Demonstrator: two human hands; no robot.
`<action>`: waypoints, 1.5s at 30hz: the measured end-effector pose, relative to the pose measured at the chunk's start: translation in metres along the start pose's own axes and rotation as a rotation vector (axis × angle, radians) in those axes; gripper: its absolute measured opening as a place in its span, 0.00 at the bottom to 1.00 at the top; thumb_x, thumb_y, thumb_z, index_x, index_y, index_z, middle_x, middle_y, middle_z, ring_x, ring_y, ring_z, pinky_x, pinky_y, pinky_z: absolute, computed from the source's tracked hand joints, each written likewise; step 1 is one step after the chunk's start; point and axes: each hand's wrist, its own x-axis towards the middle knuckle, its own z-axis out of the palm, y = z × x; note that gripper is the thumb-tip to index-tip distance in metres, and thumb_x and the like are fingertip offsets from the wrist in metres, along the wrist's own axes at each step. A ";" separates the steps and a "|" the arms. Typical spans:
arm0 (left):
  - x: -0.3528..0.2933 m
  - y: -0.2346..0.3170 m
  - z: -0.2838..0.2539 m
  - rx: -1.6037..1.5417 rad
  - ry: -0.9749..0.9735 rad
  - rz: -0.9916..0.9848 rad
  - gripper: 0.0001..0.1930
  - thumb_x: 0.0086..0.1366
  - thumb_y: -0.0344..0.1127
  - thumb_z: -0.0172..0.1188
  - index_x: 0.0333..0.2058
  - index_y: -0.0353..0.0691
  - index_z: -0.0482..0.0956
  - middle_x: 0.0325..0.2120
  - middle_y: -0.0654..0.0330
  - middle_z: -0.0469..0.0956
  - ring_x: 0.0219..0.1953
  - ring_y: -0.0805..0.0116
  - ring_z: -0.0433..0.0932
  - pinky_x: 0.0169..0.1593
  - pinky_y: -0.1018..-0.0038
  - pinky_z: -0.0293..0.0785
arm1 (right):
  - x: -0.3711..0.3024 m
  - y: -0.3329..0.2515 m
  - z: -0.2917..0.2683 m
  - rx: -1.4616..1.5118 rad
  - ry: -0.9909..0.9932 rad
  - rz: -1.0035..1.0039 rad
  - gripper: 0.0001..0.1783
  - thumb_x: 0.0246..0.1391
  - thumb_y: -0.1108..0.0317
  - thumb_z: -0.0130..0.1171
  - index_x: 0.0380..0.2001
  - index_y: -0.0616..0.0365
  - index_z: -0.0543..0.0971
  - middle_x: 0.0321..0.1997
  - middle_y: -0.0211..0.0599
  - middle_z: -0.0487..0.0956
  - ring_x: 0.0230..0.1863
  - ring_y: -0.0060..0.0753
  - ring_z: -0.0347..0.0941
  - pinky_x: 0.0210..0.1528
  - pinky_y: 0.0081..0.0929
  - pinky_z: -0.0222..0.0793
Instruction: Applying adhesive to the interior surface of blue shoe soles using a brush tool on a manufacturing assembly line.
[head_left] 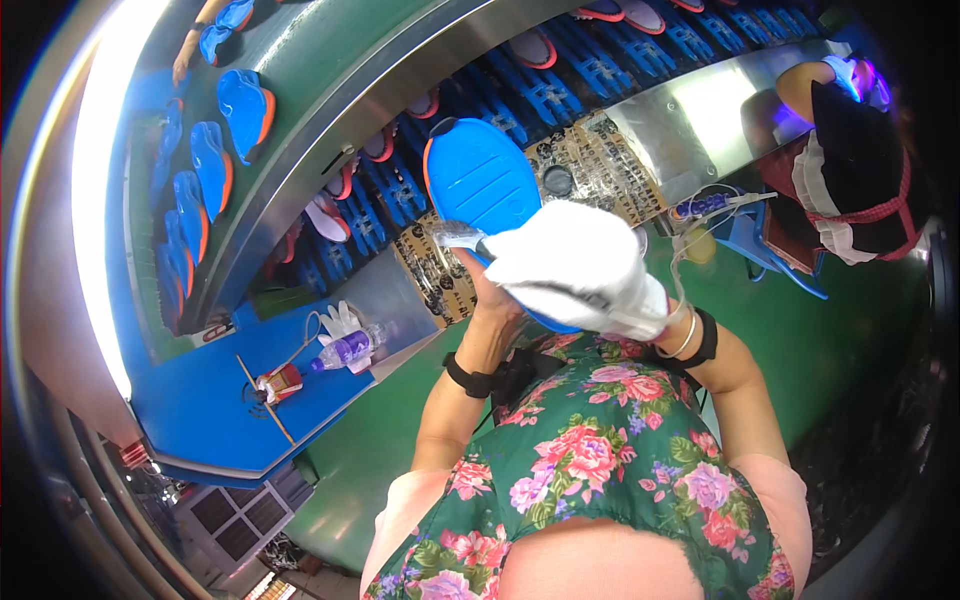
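Note:
My left hand (488, 288) is bare and closed on the near left edge of a blue shoe sole (485, 175) with an orange rim. The sole's broad flat face is turned up, marked by a few slanting lines. Over its near half is my right hand (575, 262) in a white glove, closed on a brush (460, 237). The brush's pale bristles point left, close to the sole's left edge; whether they touch it I cannot tell. The glove hides the brush's handle and much of the sole's near part.
A small dark round container (557, 180) stands on the taped cardboard ahead. Beyond runs a conveyor with blue racks (545, 95). Several blue-orange soles (243, 110) lie on the green surface at left. A purple-labelled bottle (347, 348) lies on the blue table. Another person (840, 150) is at right.

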 end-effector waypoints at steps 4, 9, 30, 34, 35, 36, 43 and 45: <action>0.006 0.014 0.023 -0.116 -0.016 0.004 0.53 0.62 0.85 0.31 0.74 0.50 0.53 0.68 0.57 0.63 0.68 0.55 0.65 0.71 0.54 0.62 | 0.004 0.016 -0.011 -0.012 0.137 0.057 0.15 0.47 0.74 0.70 0.41 0.57 0.87 0.45 0.42 0.87 0.43 0.45 0.83 0.47 0.38 0.78; 0.016 -0.016 -0.047 -0.254 -0.362 -0.034 0.51 0.65 0.81 0.36 0.73 0.47 0.54 0.64 0.56 0.68 0.62 0.56 0.71 0.67 0.56 0.67 | -0.010 0.007 0.015 -0.072 0.080 -0.115 0.16 0.48 0.72 0.70 0.43 0.53 0.87 0.42 0.39 0.86 0.40 0.43 0.83 0.43 0.36 0.79; 0.018 0.033 0.037 -0.182 0.010 0.014 0.59 0.50 0.91 0.42 0.54 0.36 0.71 0.37 0.51 0.79 0.37 0.58 0.80 0.43 0.62 0.79 | -0.019 0.003 -0.011 -0.137 0.027 -0.126 0.18 0.47 0.74 0.69 0.44 0.57 0.87 0.49 0.44 0.86 0.47 0.43 0.84 0.50 0.37 0.80; 0.018 0.030 0.044 -0.337 -0.310 -0.138 0.61 0.47 0.93 0.43 0.48 0.30 0.73 0.33 0.49 0.79 0.34 0.58 0.80 0.39 0.64 0.79 | -0.028 0.001 -0.006 -0.173 0.046 -0.111 0.16 0.48 0.73 0.70 0.43 0.56 0.87 0.48 0.42 0.86 0.45 0.42 0.84 0.48 0.37 0.80; 0.023 0.025 0.036 -0.336 -0.309 -0.138 0.61 0.47 0.93 0.43 0.48 0.30 0.73 0.33 0.49 0.79 0.34 0.58 0.80 0.39 0.64 0.79 | -0.026 0.001 -0.009 -0.171 0.047 -0.111 0.16 0.48 0.73 0.70 0.43 0.56 0.87 0.48 0.42 0.86 0.45 0.42 0.84 0.48 0.37 0.80; 0.031 0.019 0.024 -0.386 -0.449 -0.135 0.64 0.44 0.95 0.38 0.53 0.31 0.71 0.36 0.48 0.80 0.37 0.53 0.80 0.42 0.60 0.79 | -0.023 -0.001 -0.013 -0.067 0.013 -0.072 0.16 0.47 0.73 0.71 0.43 0.55 0.87 0.46 0.41 0.86 0.43 0.42 0.84 0.46 0.36 0.80; 0.038 0.022 0.008 -0.276 -0.498 -0.060 0.64 0.45 0.95 0.37 0.56 0.35 0.71 0.42 0.45 0.79 0.41 0.48 0.80 0.46 0.54 0.78 | -0.020 0.002 -0.025 -0.106 0.004 -0.038 0.16 0.49 0.72 0.71 0.44 0.54 0.87 0.45 0.40 0.86 0.40 0.41 0.83 0.42 0.35 0.79; 0.040 0.024 0.016 -0.428 -0.585 -0.177 0.63 0.46 0.94 0.39 0.57 0.36 0.70 0.43 0.45 0.79 0.41 0.46 0.79 0.46 0.50 0.78 | -0.034 -0.003 -0.007 -0.138 0.018 -0.033 0.17 0.49 0.71 0.71 0.45 0.52 0.87 0.46 0.37 0.87 0.40 0.38 0.83 0.43 0.34 0.80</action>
